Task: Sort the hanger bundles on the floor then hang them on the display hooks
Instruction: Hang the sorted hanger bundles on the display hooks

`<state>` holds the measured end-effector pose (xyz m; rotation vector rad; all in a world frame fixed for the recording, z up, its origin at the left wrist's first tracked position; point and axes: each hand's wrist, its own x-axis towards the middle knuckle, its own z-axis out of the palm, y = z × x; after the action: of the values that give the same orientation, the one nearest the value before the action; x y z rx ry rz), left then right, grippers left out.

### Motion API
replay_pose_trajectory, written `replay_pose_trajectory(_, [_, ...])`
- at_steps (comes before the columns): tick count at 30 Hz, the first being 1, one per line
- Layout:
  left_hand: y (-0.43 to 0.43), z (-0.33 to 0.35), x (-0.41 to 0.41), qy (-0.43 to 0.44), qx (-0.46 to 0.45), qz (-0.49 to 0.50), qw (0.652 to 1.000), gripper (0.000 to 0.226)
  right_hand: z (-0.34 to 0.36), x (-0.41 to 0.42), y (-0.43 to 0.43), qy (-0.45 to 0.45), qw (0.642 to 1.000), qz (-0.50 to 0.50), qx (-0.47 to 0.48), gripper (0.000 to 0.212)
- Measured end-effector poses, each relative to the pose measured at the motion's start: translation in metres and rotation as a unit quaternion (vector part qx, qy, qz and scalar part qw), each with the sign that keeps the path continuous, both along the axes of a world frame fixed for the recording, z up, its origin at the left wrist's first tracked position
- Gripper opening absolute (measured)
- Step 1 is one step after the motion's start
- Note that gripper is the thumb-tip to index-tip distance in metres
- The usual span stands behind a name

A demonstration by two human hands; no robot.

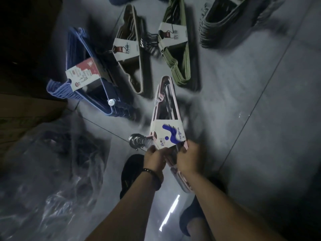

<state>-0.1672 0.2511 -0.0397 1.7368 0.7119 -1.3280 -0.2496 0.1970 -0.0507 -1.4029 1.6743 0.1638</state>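
Observation:
A pink hanger bundle [166, 108] with a white card sleeve printed in blue is held above the grey floor, its metal hooks pointing left. My left hand [155, 160] grips its near edge by the hooks, and my right hand [188, 158] grips the near arm beside it. On the floor beyond lie a blue hanger bundle [90, 94] with a red and white card, a beige hanger bundle [132, 54], an olive green hanger bundle [178, 54] and a grey hanger bundle [224, 23]. No display hooks are in view.
A crumpled clear plastic bag [57, 171] holding dark items lies at the lower left. A brown cardboard box [22, 117] stands at the left edge. My two dark shoes [132, 174] are on the grey tiled floor [269, 119] below my hands.

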Motion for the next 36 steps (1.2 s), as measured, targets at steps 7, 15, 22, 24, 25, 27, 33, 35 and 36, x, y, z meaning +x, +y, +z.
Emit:
replay_pose_trajectory(7, [-0.019,0.071,0.013,-0.055,-0.063,-0.158,0.984,0.085,0.072,-0.015,-0.010,-0.071,0.993,-0.077,0.048,0.018])
replay_pose_trajectory(15, [-0.045,0.247,0.028,-0.143,-0.126,-0.288,0.939,0.065,0.277,-0.048,-0.066,-0.118,0.991,-0.017,0.052,0.022])
replay_pose_trajectory(22, [-0.098,0.473,0.055,-0.219,-0.220,-0.505,0.805,0.061,0.531,-0.084,-0.183,-0.097,0.932,0.291,-0.191,0.078])
replay_pose_trajectory(24, [-0.119,0.546,0.054,-0.244,-0.251,-0.561,0.751,0.061,0.598,-0.087,-0.201,-0.051,0.911,0.367,-0.181,0.099])
replay_pose_trajectory(25, [-0.130,0.583,0.052,-0.261,-0.268,-0.587,0.718,0.062,0.628,-0.088,-0.209,-0.046,0.906,0.384,-0.170,0.109])
replay_pose_trajectory(27, [-0.151,0.648,0.045,-0.293,-0.300,-0.635,0.649,0.067,0.685,-0.090,-0.218,-0.066,0.912,0.382,-0.135,0.122])
replay_pose_trajectory(33, [-0.198,0.810,0.007,-0.406,-0.321,-0.737,0.435,0.051,0.808,-0.145,-0.215,-0.183,0.933,0.252,-0.179,0.110])
replay_pose_trajectory(35, [-0.207,0.843,0.000,-0.419,-0.352,-0.730,0.411,0.060,0.840,-0.165,-0.203,-0.202,0.930,0.184,-0.245,0.090])
replay_pose_trajectory(36, [-0.208,0.859,-0.006,-0.473,-0.348,-0.713,0.383,0.063,0.852,-0.175,-0.198,-0.212,0.927,0.146,-0.274,0.080])
